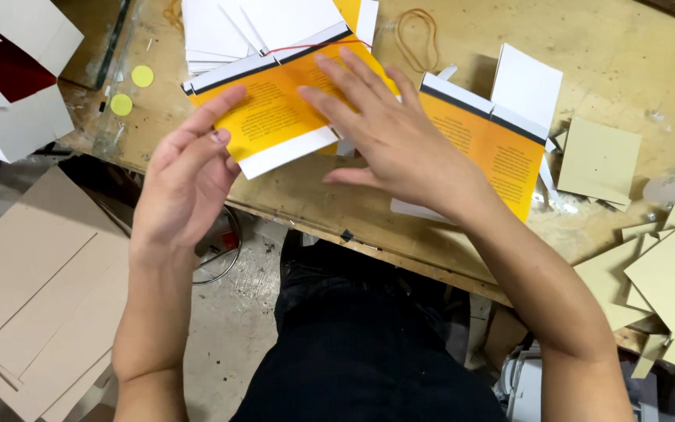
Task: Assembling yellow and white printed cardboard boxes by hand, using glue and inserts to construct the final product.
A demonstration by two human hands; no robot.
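An orange printed sheet (271, 109) with a white and black border lies on the wooden workbench (626, 55). My left hand (189, 176) is at its near left edge, fingers straight, thumb touching the paper. My right hand (388, 129) lies flat with spread fingers across the sheet's right part, pressing it down. A thin red string (298, 48) runs along the sheet's top edge. A second orange sheet (494, 148) lies just right of my right hand, partly under my wrist.
A stack of white sheets (220, 31) lies behind the orange sheet. A rubber band (417, 39) sits at the back. Tan card squares (599, 160) and more card pieces (669, 281) lie right. Two yellow discs (130, 90) are left. Large cardboard (33, 289) lies on the floor.
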